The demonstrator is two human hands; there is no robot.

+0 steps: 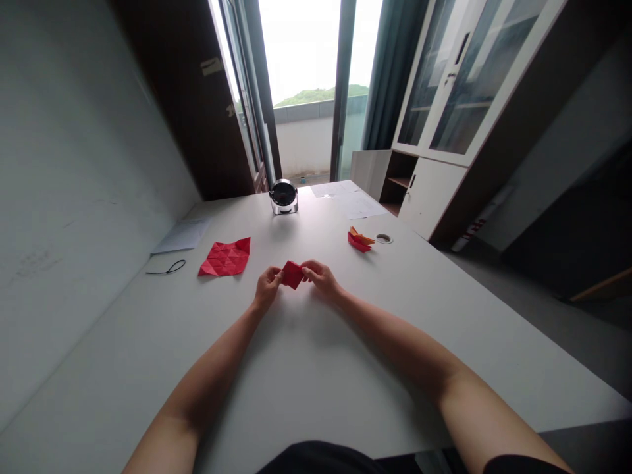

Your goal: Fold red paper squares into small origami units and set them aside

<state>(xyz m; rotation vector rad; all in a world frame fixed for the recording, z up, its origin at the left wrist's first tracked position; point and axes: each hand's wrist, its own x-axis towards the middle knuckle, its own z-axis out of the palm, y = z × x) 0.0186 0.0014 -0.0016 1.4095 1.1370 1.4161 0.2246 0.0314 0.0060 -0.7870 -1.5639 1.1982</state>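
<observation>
A small folded piece of red paper (293,275), diamond-shaped, is held between both hands above the middle of the table. My left hand (268,285) pinches its left corner between thumb and fingers. At the right corner, the fingers of my right hand (320,276) are closed on the paper. To the left lies a creased sheet of red paper (226,257), unfolded, with a grid of fold lines. Off to the right sit folded paper pieces in red and orange (360,239).
The white table (296,368) carries a round black device on a metal stand (284,197) at the back. White papers (184,236) and a black cable tie (168,268) lie at the left. A cable hole ring (384,239) is at the right, near loose sheets (363,205).
</observation>
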